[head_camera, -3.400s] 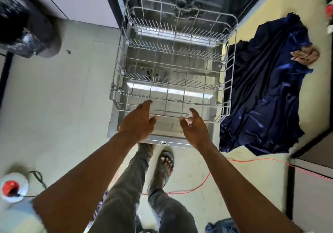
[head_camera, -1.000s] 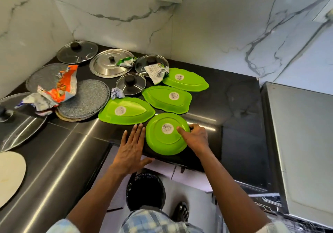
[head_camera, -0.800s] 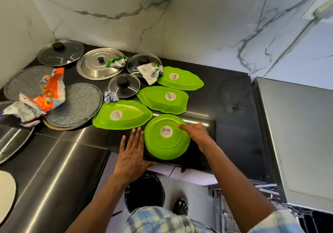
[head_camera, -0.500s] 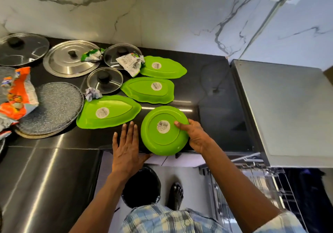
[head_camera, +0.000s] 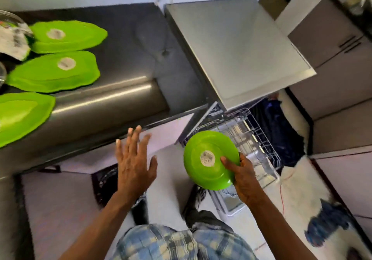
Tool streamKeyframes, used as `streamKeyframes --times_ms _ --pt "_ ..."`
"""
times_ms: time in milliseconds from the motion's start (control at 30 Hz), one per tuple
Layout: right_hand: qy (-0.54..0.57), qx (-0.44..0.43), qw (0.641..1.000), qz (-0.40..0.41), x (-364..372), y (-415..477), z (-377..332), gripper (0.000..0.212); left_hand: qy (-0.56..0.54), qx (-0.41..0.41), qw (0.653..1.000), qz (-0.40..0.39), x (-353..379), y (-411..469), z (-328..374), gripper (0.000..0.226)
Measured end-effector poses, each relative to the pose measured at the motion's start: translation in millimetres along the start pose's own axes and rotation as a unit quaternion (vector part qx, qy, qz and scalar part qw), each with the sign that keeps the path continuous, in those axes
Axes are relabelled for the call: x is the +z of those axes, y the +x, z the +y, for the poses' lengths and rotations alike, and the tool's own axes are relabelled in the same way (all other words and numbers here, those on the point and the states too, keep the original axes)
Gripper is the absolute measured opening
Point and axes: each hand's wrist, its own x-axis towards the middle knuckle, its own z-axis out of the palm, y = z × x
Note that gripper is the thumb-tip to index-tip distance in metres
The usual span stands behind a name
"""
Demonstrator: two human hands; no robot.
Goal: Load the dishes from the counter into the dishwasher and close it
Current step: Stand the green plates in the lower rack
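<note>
While my right hand [head_camera: 244, 179] pinches the round green plate [head_camera: 207, 165] by its rim, underside facing me, it overlaps the open dishwasher rack [head_camera: 259, 139]; my left hand [head_camera: 134, 163] hovers flat, fingers spread, holding nothing, just off the tabletop [head_camera: 120, 90] edge; open floor lies between.

Your plate [head_camera: 199, 171] hangs in your right hand [head_camera: 243, 179] over the near corner of the pulled-out rack [head_camera: 259, 141], centre right of frame. The rack lies open from above on its right half. Its far end tucks under the dishwasher's steel top [head_camera: 231, 48], so that end is roofed. Your left hand [head_camera: 133, 165], fingers spread, floats in open air below the front edge of the counter [head_camera: 128, 62], black bin [head_camera: 104, 181] beneath it. Blue cloth [head_camera: 281, 139] covers the floor right of the rack.
</note>
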Motion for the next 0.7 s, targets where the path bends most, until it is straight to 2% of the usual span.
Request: streamKeyframes --times_ms 100,200,267,367,500,567,633,700 --pt "-0.031 0.027 0.997 0.067 -48 19 28 0.032 -0.075 -0.007 0.991 -0.106 44 -15 40 0.068" --pt "-0.094 0.049 0.988 0.108 -89 59 57 0.023 -0.114 -0.052 0.968 -0.217 102 -31 73 0.074" --pt "-0.138 0.051 0.982 0.115 -110 91 76 0.025 -0.128 -0.097 0.951 -0.263 143 -39 91 0.078" --pt "-0.201 0.056 0.974 0.089 -137 148 104 0.038 -0.137 -0.192 0.927 -0.291 216 -52 119 0.079" --pt "-0.245 -0.010 0.967 0.066 -153 223 144 0.028 -0.167 -0.335 0.866 -0.332 321 -58 138 0.082" --pt "-0.268 -0.067 0.959 0.060 -156 268 167 0.023 -0.186 -0.372 0.842 -0.344 378 -57 140 0.081" --pt "-0.290 -0.121 0.948 0.040 -152 310 186 0.025 -0.190 -0.387 0.831 -0.352 430 -55 138 0.081" --pt "-0.306 -0.164 0.938 0.018 -143 353 204 0.027 -0.166 -0.385 0.836 -0.353 484 -50 134 0.082"
